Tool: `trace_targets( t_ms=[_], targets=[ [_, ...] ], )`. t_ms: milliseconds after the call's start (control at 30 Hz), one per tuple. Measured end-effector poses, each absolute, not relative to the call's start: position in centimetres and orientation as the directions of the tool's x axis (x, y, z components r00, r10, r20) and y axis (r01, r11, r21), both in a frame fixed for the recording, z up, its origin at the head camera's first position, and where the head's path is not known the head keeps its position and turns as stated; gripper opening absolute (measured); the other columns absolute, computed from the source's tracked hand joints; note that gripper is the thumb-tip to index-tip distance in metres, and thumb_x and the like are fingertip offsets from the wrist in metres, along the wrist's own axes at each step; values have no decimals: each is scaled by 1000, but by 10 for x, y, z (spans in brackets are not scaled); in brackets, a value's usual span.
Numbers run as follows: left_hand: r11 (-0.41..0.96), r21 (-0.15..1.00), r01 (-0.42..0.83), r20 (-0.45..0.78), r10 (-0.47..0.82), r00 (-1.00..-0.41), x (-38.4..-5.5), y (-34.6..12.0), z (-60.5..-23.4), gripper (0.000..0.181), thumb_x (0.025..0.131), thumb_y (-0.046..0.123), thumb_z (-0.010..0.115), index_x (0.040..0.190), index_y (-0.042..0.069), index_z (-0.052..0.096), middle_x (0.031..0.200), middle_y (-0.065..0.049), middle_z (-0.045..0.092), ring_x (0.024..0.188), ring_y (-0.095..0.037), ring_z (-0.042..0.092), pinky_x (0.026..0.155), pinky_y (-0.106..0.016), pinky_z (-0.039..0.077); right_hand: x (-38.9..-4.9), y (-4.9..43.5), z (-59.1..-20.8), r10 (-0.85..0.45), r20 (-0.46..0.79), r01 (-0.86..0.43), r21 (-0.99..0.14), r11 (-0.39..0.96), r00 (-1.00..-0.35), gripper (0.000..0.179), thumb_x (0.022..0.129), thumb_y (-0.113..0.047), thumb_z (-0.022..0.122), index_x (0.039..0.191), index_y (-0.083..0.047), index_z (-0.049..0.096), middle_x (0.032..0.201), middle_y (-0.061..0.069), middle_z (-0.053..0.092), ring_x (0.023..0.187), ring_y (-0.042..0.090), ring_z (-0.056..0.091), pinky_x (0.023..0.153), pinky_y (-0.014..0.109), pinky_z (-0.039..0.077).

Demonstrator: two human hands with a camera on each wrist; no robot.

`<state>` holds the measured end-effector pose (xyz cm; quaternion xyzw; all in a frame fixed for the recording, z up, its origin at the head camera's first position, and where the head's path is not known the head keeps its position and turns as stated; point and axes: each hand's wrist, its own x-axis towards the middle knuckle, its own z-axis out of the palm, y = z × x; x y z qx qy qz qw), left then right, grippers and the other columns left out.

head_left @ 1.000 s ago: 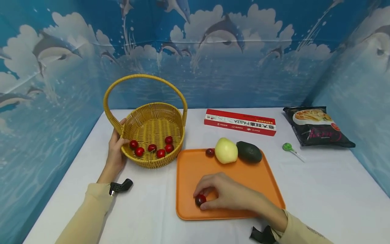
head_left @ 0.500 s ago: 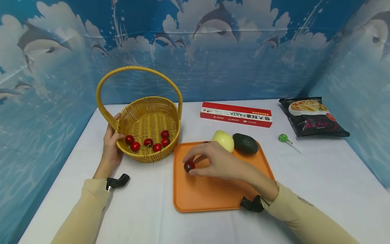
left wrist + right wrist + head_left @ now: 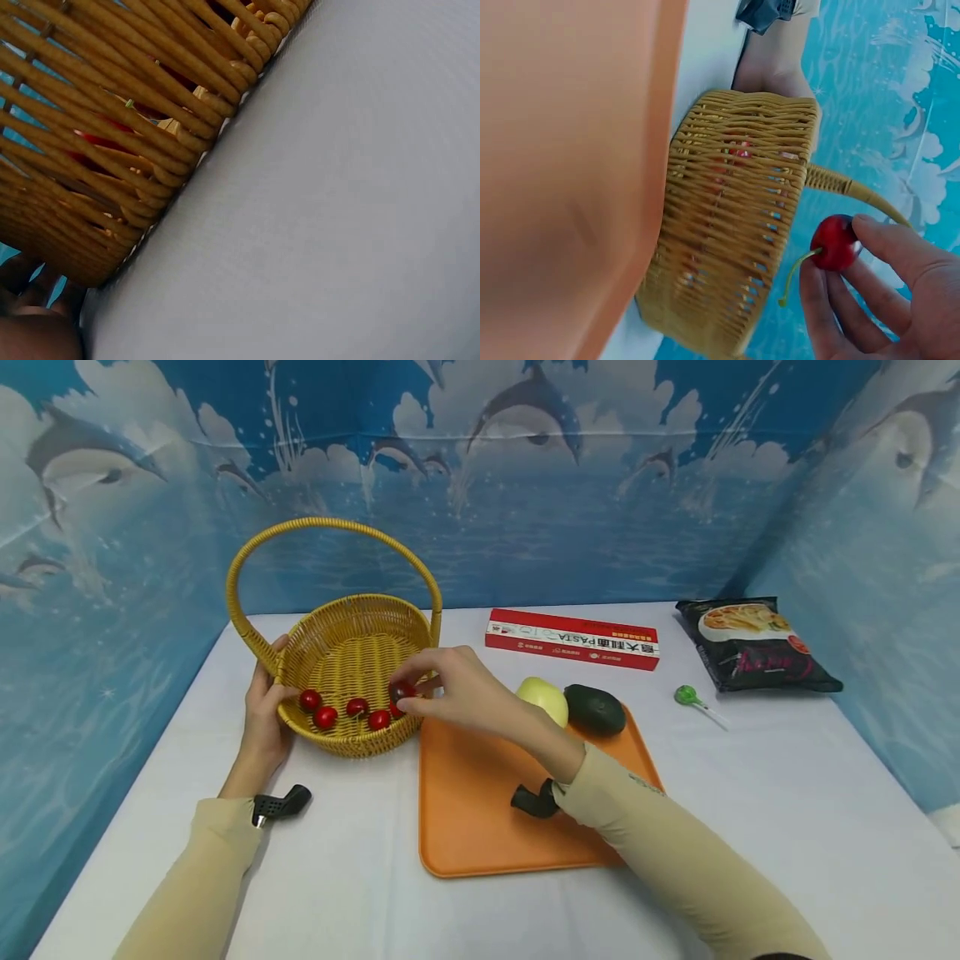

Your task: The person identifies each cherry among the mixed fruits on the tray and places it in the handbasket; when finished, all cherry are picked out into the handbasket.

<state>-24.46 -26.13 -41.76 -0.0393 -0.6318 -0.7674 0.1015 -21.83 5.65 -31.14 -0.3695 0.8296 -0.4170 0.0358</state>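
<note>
While the white tabletop (image 3: 750, 793) carries everything, the step in hand is judged to be the placing of a small red cherry with a green stem (image 3: 835, 242) into the round yellow woven basket with an arched handle (image 3: 352, 643). The basket is steadied at its near-left rim by the left hand (image 3: 262, 718), whose grip is curled round the wicker. The flat orange plastic tray (image 3: 480, 810) lies just beside the basket. The cherry is pinched between thumb and fingertips of the right hand (image 3: 457, 689) and is held over the basket's right rim, above the red cherries already inside (image 3: 325, 717). To do the step well, the cherry should be lowered close to the woven floor before the pinch is relaxed, so that it is not bounced out, and the basket should be kept still.

The pale yellow-green round fruit (image 3: 546, 697) is partly covered by the right forearm, beside the dark green avocado (image 3: 595, 708). Anything on the tray behind the wrist cannot be made out. In the left wrist view only wicker and cloth are shown; the hand itself is a blur at the corner.
</note>
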Motion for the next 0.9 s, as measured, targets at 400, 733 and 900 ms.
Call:
trace_targets(
  t_ms=[400, 733, 900],
  targets=[
    [-199, 959, 202, 183, -111, -977, -245, -262, -419, 78, 89, -5, 39, 161, 24, 42, 166, -5, 35, 146, -25, 37, 109, -21, 41, -240, 21, -317, -542, 227, -505, -740, 444, -809, 29, 98, -20, 76, 124, -8, 76, 118, 4, 77, 110, 17, 73, 91, 25, 57],
    [-200, 957, 209, 191, -109, -976, -245, -263, -417, 79, 89, -6, 39, 163, 23, 40, 168, -4, 33, 148, -25, 36, 110, -21, 40, -259, 5, -325, -494, 229, -477, -746, 465, -839, 31, 100, -19, 73, 129, -9, 73, 122, 6, 75, 115, 20, 70, 96, 29, 55],
    [-212, 955, 208, 188, -110, -976, -245, -261, -417, 78, 89, -7, 38, 162, 22, 41, 168, -5, 33, 148, -26, 36, 110, -21, 40, -268, 7, -332, -460, 220, -439, -778, 449, -860, 40, 100, -20, 73, 138, -8, 68, 133, 7, 72, 123, 21, 67, 96, 26, 56]
  ],
)
